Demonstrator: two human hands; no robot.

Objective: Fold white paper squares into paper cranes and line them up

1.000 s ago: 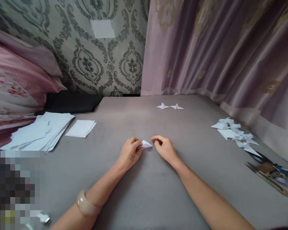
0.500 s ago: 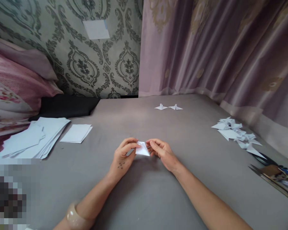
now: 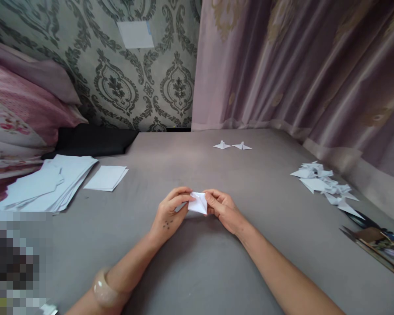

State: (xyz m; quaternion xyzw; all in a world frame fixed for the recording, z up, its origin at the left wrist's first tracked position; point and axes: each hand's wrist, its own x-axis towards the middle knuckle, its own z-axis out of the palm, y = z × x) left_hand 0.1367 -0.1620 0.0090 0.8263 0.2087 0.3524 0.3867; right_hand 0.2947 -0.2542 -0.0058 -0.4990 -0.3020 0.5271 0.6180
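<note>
A small folded piece of white paper (image 3: 198,204) is held up between my two hands over the grey table, with a crease running across its face. My left hand (image 3: 173,209) pinches its left edge between thumb and fingers. On the opposite edge, my right hand (image 3: 223,209) presses the paper between thumb and fingers; the fingers behind it are partly hidden.
Two folded paper cranes (image 3: 222,145) stand at the back. More paper cranes (image 3: 325,181) lie heaped at the right, near scissors (image 3: 371,251). To the left are a stack of white sheets (image 3: 75,166), smaller square sheets (image 3: 105,178) and a black cloth-like item (image 3: 98,139).
My right hand has closed on the right edge of the folded paper; its thumb was just off it before. The view has shifted slightly.
</note>
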